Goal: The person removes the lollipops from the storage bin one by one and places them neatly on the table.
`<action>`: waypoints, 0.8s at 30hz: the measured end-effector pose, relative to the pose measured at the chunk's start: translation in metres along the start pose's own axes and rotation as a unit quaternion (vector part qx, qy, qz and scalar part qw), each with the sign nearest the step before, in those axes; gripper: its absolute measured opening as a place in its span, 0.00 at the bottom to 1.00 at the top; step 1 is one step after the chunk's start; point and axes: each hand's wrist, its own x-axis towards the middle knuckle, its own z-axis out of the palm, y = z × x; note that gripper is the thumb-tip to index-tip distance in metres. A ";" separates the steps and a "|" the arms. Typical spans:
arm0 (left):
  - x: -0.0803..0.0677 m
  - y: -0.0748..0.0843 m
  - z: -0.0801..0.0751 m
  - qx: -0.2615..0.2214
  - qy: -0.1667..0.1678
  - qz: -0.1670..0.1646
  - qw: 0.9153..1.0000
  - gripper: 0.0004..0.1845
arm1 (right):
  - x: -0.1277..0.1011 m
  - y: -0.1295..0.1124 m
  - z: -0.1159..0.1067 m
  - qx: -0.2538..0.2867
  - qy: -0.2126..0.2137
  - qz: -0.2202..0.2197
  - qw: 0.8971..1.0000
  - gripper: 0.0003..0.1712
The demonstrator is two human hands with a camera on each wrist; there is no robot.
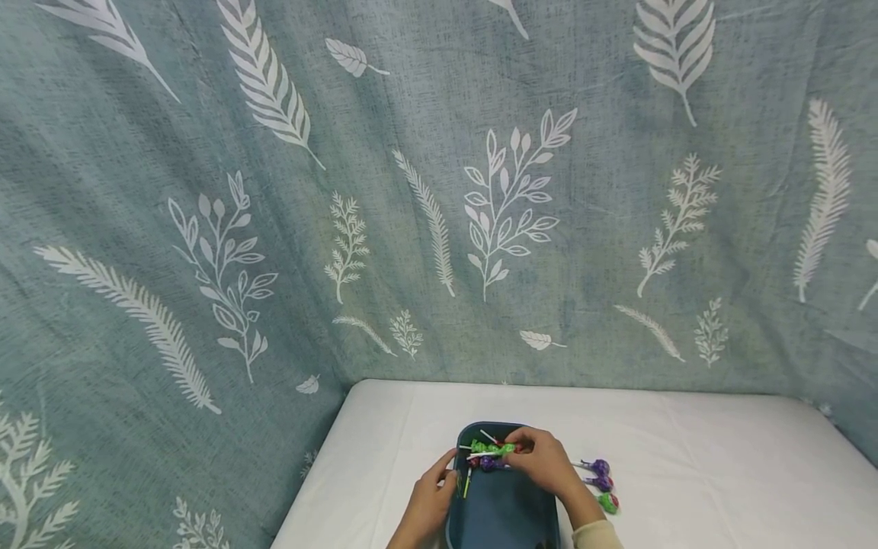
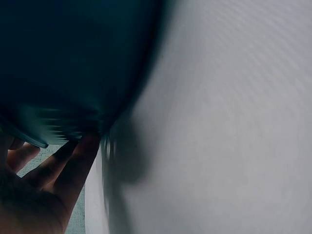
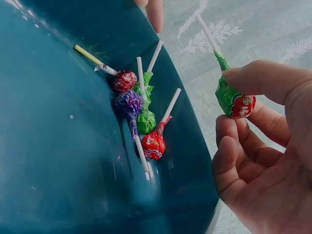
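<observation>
A dark blue-teal plastic tray stands on the white table. At its left side, my left hand grips the rim and wall; in the left wrist view, fingers lie along the outside. My right hand is over the far right part of the tray. Between thumb and fingers it pinches a green-and-red wrapped lollipop by its head, with the white stick pointing away. Inside the tray lie several lollipops, among them a purple one, a green one and a bright red one.
Right of the tray, two purple lollipops and a green-and-red lollipop lie on the white table. A blue-green curtain with white leaf prints hangs behind the table and along its left side.
</observation>
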 end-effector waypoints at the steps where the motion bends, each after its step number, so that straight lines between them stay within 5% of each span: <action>1: 0.000 0.000 0.000 0.002 0.001 0.001 1.000 0.24 | 0.000 0.000 -0.001 0.001 0.002 0.002 1.000 0.12; 24: 0.000 -0.002 -0.001 -0.002 -0.004 0.009 1.000 0.24 | -0.010 0.001 -0.011 0.009 0.045 0.030 0.998 0.13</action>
